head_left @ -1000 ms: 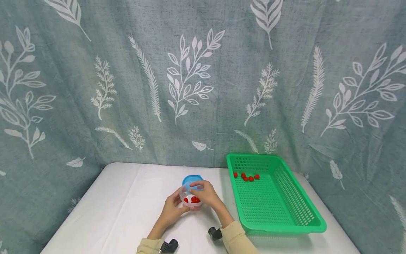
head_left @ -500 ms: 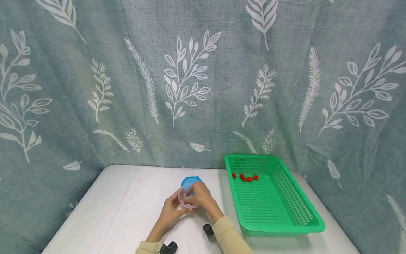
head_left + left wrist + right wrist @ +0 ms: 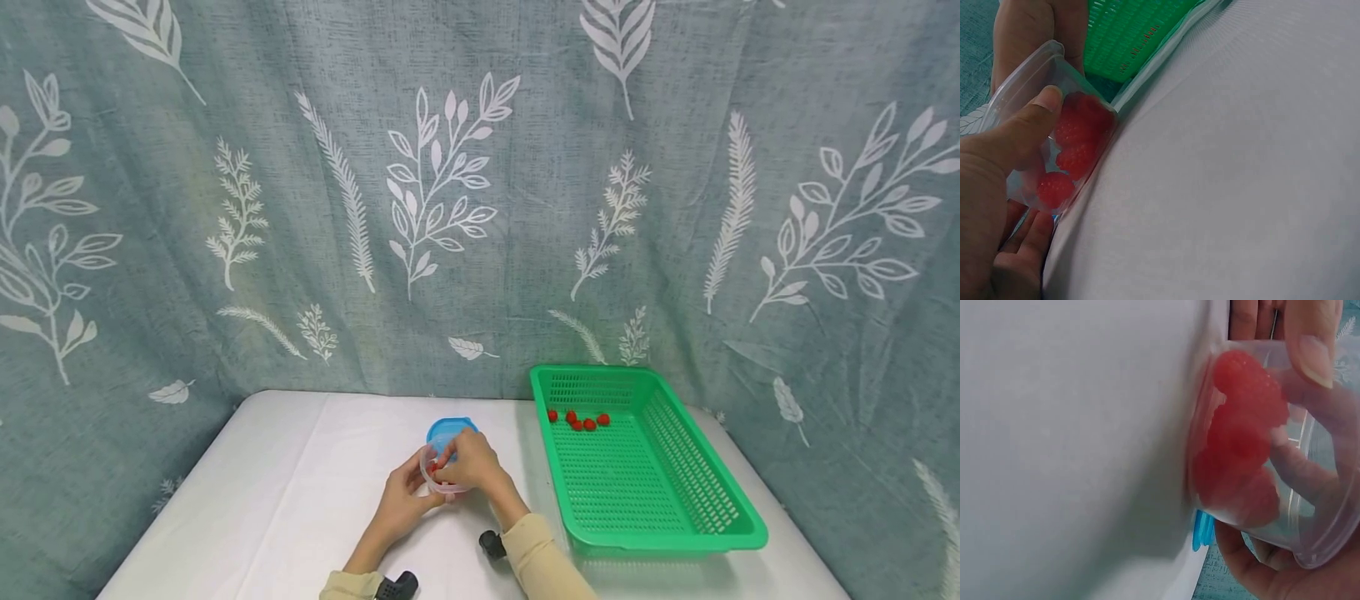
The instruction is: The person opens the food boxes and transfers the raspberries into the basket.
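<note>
My left hand (image 3: 403, 498) holds a small clear plastic cup (image 3: 425, 477) upright on the table, thumb on the near side and fingers round the left. Several red raspberries (image 3: 1075, 159) lie in the bottom of the cup, pressed against its wall. From the right, my right hand (image 3: 474, 461) reaches down over the rim. Its thumb and a finger are inside, on either side of a raspberry (image 3: 1275, 409) at the top of the heap. A blue lid (image 3: 450, 427) lies flat just behind the cup, partly covered by the right hand.
A large green slotted basket (image 3: 637, 492) stands at the right of the white-covered table (image 3: 300, 492). Several raspberries (image 3: 589, 424) sit at its back left corner. A patterned grey-green curtain (image 3: 337, 208) hangs behind and along both sides. Each wrist carries a black camera (image 3: 491, 545).
My right hand has lowered from above the rim into the cup, its fingers going down among the raspberries. The left hand has kept its hold on the cup. The view has shifted slightly.
</note>
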The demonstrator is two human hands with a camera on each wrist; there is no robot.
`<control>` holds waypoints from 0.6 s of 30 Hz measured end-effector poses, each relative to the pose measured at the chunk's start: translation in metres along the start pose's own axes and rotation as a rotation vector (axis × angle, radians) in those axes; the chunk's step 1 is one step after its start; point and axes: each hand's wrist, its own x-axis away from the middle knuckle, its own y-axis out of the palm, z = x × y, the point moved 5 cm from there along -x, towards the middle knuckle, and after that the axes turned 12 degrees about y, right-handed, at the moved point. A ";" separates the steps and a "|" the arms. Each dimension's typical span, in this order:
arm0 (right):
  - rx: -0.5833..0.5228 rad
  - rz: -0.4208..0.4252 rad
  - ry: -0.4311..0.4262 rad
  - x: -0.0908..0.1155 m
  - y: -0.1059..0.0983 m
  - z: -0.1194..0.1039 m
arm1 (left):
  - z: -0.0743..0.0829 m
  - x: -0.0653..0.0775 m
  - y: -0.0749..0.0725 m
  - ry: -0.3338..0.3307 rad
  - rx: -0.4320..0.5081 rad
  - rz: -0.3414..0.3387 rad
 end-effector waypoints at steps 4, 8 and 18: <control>0.024 0.073 0.025 0.001 0.003 0.000 | -0.001 0.000 0.000 0.003 0.005 -0.001; -0.007 0.128 0.039 0.000 0.005 0.002 | -0.002 -0.001 0.000 0.010 0.010 0.004; -0.024 0.121 0.074 -0.005 0.007 0.006 | -0.001 -0.002 -0.002 0.016 0.017 0.010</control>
